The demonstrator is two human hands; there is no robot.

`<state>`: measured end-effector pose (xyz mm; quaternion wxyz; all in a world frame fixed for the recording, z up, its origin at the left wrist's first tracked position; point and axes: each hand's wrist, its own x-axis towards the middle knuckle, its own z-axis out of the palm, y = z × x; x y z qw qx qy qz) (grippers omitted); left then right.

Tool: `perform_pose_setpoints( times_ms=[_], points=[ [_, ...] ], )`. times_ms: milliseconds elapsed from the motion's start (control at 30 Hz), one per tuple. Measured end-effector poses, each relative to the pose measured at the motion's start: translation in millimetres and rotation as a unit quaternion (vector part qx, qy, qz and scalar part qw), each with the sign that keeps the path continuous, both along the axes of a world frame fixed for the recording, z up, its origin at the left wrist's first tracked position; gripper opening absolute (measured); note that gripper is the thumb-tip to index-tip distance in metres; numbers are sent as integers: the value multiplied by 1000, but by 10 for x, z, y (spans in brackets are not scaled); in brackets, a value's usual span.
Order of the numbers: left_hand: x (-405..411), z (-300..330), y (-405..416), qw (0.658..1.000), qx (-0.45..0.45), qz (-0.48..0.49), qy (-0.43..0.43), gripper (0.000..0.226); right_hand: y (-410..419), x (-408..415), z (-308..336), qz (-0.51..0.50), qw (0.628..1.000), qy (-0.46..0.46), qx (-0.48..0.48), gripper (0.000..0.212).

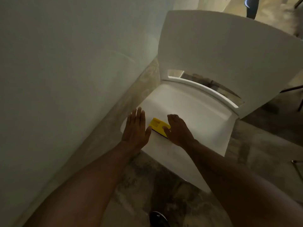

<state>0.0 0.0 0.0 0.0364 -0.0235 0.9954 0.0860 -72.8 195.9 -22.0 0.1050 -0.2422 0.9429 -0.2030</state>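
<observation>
A flat yellow plastic piece (pixel 157 126) lies on the seat of a white plastic chair (pixel 193 105), near the seat's front left. My left hand (pixel 136 128) is spread flat with straight fingers just left of the yellow piece, its thumb almost at the piece's edge. My right hand (pixel 177 130) covers the right end of the yellow piece, fingers bent downward and thumb lying on it. Whether the fingers pinch the piece is hidden by the back of the hand.
A white wall (pixel 65 71) runs close along the chair's left side. The floor (pixel 164 185) is mottled stone. My dark shoe (pixel 158 218) shows at the bottom. Another person's legs (pixel 251 7) stand far behind the chair, and dark chair legs (pixel 295 89) show at the right.
</observation>
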Motion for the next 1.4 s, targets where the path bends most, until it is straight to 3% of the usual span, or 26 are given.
perform_pose_setpoints(
  times_ms=[133,300,433,633,800,1000,1400],
  points=[
    [40,-175,28,1000,-8,-4,-24,76,-19,21,-121,-33,999,-19,-23,48],
    [119,-250,53,1000,13,-5,-17,75,-112,40,-298,36,995,-67,61,70],
    [174,-208,-9,1000,15,7,2,75,-177,52,-363,74,988,-48,123,70],
    [353,94,-232,998,-9,48,38,76,-380,176,-46,58,997,-43,30,67],
    [575,640,-493,992,-46,75,90,76,-710,379,552,70,995,8,-70,73],
    [935,1507,-792,968,-101,95,209,72,-1133,653,1482,134,970,133,-153,70],
    [2251,3635,-1455,870,-260,137,396,72,-2131,1579,3628,215,854,295,-371,68]
  ],
)
